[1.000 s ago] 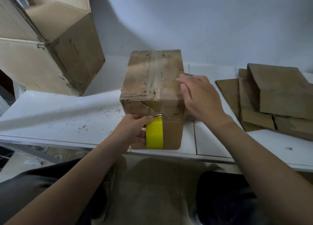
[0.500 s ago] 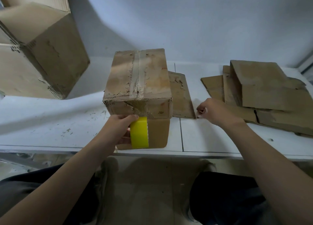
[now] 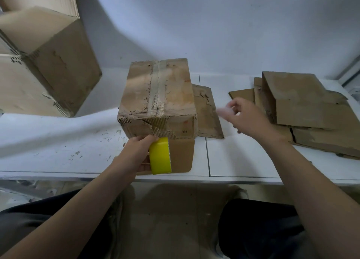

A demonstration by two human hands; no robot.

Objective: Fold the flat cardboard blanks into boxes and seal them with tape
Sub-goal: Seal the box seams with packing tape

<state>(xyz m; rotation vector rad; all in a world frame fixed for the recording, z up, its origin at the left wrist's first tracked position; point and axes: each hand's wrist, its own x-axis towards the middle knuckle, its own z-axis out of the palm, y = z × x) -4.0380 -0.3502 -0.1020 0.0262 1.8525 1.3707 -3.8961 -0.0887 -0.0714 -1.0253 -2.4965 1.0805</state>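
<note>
Dim, cool indoor light leaves the white wall (image 3: 224, 24) bluish-grey. A broad soft shadow spreads rightward from the stacked boxes (image 3: 48, 63) at upper left, across the wall and the back of the table (image 3: 48, 141). A pale sheen shows on the taped box (image 3: 157, 91) at centre. The yellow tape roll (image 3: 160, 156) is the only saturated colour. Motion blur smears the fingertips of the right hand (image 3: 247, 120), centre right. Wide-angle distortion stretches both forearms toward the lower corners; the floor below is murky.
</note>
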